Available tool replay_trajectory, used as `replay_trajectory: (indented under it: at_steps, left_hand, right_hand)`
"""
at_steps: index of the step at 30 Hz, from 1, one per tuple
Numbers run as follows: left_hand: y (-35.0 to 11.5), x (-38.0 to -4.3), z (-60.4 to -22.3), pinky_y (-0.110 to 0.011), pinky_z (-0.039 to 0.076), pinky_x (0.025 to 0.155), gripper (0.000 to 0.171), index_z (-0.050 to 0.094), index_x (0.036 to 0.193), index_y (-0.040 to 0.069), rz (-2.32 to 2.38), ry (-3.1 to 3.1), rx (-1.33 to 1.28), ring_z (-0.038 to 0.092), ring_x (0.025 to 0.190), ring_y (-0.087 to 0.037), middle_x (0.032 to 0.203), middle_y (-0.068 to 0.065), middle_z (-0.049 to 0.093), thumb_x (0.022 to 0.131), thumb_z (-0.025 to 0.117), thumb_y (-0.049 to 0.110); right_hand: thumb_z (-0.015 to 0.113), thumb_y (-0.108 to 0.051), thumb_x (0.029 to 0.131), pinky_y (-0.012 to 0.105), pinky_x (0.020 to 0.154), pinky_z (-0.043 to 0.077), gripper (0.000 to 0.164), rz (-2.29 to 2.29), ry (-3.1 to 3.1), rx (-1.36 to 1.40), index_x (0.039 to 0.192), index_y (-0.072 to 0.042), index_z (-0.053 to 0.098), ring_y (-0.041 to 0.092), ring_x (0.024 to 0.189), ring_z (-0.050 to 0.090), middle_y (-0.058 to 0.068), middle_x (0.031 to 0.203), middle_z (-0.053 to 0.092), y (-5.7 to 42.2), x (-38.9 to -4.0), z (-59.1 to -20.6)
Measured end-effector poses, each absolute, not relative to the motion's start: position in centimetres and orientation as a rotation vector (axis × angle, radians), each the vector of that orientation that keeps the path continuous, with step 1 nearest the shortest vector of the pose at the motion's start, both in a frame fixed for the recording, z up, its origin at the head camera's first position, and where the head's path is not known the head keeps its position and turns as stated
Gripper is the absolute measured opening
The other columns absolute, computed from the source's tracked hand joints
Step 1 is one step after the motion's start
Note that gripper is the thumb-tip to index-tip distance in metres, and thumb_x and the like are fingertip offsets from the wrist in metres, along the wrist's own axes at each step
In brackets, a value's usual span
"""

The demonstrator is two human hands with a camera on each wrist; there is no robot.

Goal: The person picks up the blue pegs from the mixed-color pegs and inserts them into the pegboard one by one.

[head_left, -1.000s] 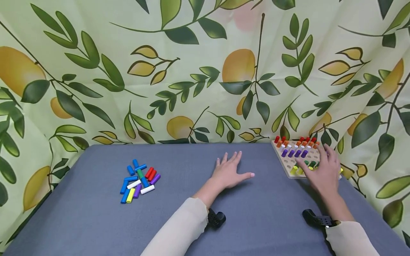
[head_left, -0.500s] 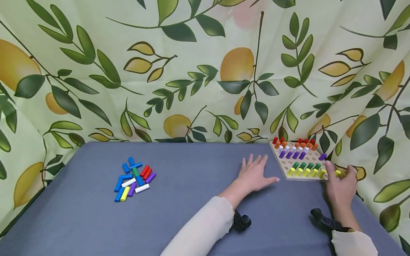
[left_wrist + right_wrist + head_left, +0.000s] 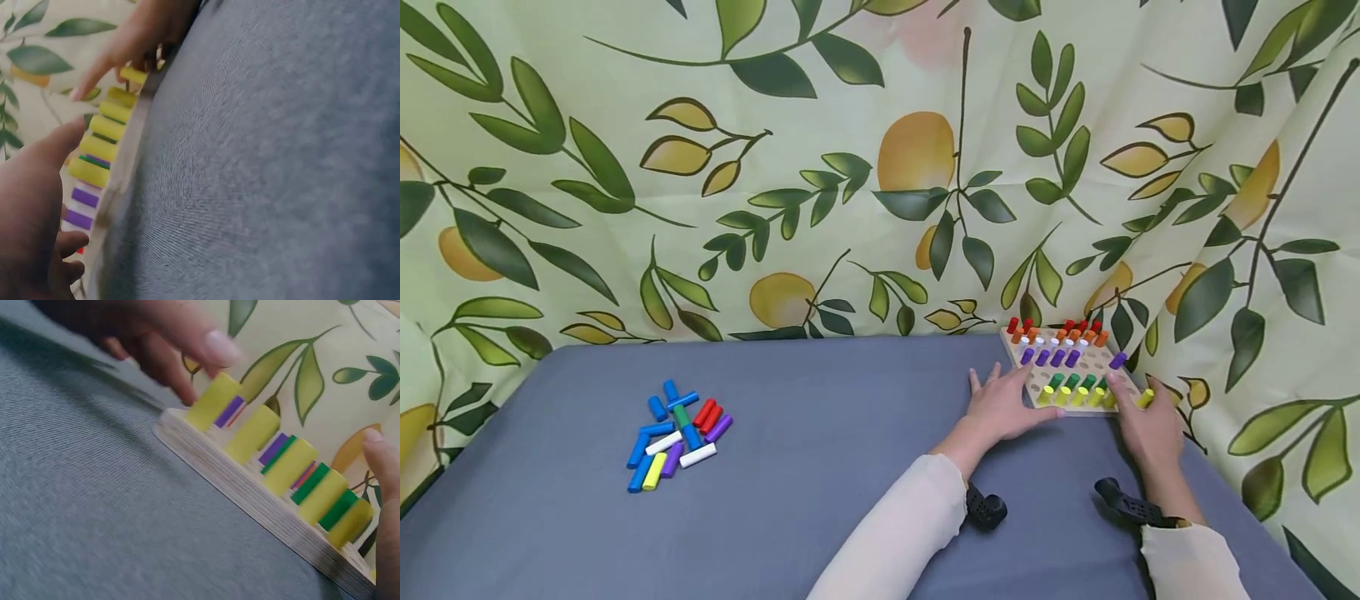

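A pale wooden pegboard [image 3: 1079, 411] at the table's back right carries rows of red, orange, white, purple, green and yellow pegs [image 3: 290, 467]. One purple peg [image 3: 1117, 360] leans apart toward its right end. My left hand [image 3: 997, 404] is at the board's left front corner, fingers spread and thumb extended along the front edge. At the opposite end, my right hand [image 3: 1152, 429] has its thumb near the yellow row and its fingers by the right edge, partly hidden. In the left wrist view, the left thumb [image 3: 65, 140] points along the yellow pegs [image 3: 103, 147]. No loose peg shows in either hand.
A loose heap of blue, red, white, purple, green and yellow pegs, including a white peg [image 3: 698, 455], lies on the left of the grey cloth-covered table [image 3: 820, 467]. A leaf-and-fruit patterned curtain [image 3: 820, 208] hangs right behind the table and pegboard.
My left hand has moved right to the pegboard's left corner. My right hand has come from above the pegs to the board's right end. The head view has turned right.
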State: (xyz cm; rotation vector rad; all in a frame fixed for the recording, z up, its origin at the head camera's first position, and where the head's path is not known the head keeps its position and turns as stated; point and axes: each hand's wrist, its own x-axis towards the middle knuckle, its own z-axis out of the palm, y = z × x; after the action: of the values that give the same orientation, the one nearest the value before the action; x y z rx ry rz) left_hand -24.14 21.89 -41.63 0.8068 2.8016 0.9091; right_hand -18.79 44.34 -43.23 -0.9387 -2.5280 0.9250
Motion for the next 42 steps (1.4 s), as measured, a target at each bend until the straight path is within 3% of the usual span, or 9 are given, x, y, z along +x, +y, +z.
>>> replay_trajectory:
  at_steps: [4,7,10,14,15,18,21,29,42]
  left_hand:
    - [20.6,-24.9,-42.8,-0.053,0.009,0.129,0.084,0.037,0.156,0.033,0.834,2.857,0.773,0.029,0.155,-0.02,0.16,0.011,0.042,0.086,0.058,0.074]
    - [19.9,-25.4,-43.2,-0.051,0.011,0.129,0.081,0.039,0.155,0.034,0.721,2.925,0.807,0.03,0.155,-0.017,0.159,0.013,0.042,0.088,0.054,0.076]
    - [19.5,-25.7,-43.4,-0.051,0.013,0.129,0.077,0.038,0.156,0.034,0.656,2.957,0.825,0.03,0.155,-0.017,0.16,0.012,0.042,0.091,0.049,0.074]
    - [19.4,-26.0,-43.4,-0.05,0.014,0.129,0.074,0.037,0.156,0.035,0.581,2.978,0.804,0.029,0.155,-0.016,0.16,0.013,0.041,0.093,0.048,0.072]
    - [19.3,-26.0,-43.3,-0.05,0.014,0.129,0.074,0.037,0.156,0.035,0.569,2.981,0.795,0.029,0.155,-0.016,0.16,0.013,0.04,0.093,0.048,0.072]
    - [19.3,-25.9,-43.2,-0.049,0.016,0.129,0.072,0.038,0.155,0.036,0.552,2.99,0.778,0.03,0.154,-0.016,0.16,0.014,0.041,0.094,0.05,0.071]
    - [19.3,-25.7,-43.1,-0.048,0.018,0.128,0.07,0.04,0.154,0.036,0.535,3.002,0.772,0.032,0.154,-0.015,0.159,0.014,0.042,0.094,0.051,0.069]
    - [18.4,-25.0,-43.5,-0.039,0.025,0.126,0.064,0.048,0.149,0.036,0.581,2.995,0.745,0.038,0.151,-0.014,0.154,0.014,0.049,0.093,0.057,0.065]
    - [15.1,-23.7,-43.7,-0.041,0.025,0.127,0.065,0.048,0.15,0.032,0.71,2.962,0.826,0.038,0.151,-0.018,0.154,0.009,0.05,0.093,0.059,0.062]
  right_hand:
    - [0.043,-0.07,0.096,0.063,0.103,0.038,0.09,0.872,-2.596,-0.82,0.15,0.002,0.041,0.052,0.134,0.043,0.033,0.15,0.043,44.0,-18.7,-43.3]
    - [0.051,-0.066,0.095,0.048,0.079,0.043,0.079,0.816,-2.636,-0.735,0.127,0.006,0.059,0.045,0.106,0.054,0.034,0.118,0.058,44.1,-18.7,-43.3]
    - [0.056,-0.067,0.092,0.046,0.077,0.044,0.085,0.815,-2.692,-0.699,0.129,0.01,0.056,0.044,0.103,0.053,0.035,0.118,0.057,44.1,-18.9,-43.3]
    - [0.061,-0.067,0.089,0.057,0.091,0.047,0.102,0.839,-2.768,-0.649,0.145,0.015,0.04,0.049,0.117,0.051,0.04,0.139,0.047,43.9,-19.0,-43.1]
    - [0.063,-0.066,0.088,0.055,0.087,0.048,0.099,0.835,-2.774,-0.633,0.142,0.015,0.043,0.048,0.112,0.053,0.04,0.133,0.052,43.8,-19.0,-43.0]
    - [0.069,-0.061,0.087,0.037,0.065,0.041,0.083,0.83,-2.768,-0.597,0.124,0.013,0.056,0.033,0.086,0.051,0.025,0.094,0.058,43.8,-18.7,-42.8]
    - [0.073,-0.057,0.086,0.03,0.059,0.027,0.073,0.853,-2.749,-0.571,0.11,0.01,0.06,0.023,0.077,0.043,0.009,0.079,0.048,43.9,-18.4,-42.8]
    - [0.079,-0.052,0.082,0.026,0.061,0.032,0.088,0.748,-2.749,-0.406,0.134,0.015,0.055,0.024,0.08,0.047,0.031,0.104,0.066,44.1,-17.7,-44.2]
    - [0.076,-0.058,0.082,0.04,0.076,0.042,0.094,0.707,-2.88,-0.334,0.143,0.008,0.049,0.044,0.109,0.054,0.038,0.133,0.052,43.4,-16.3,-43.2]
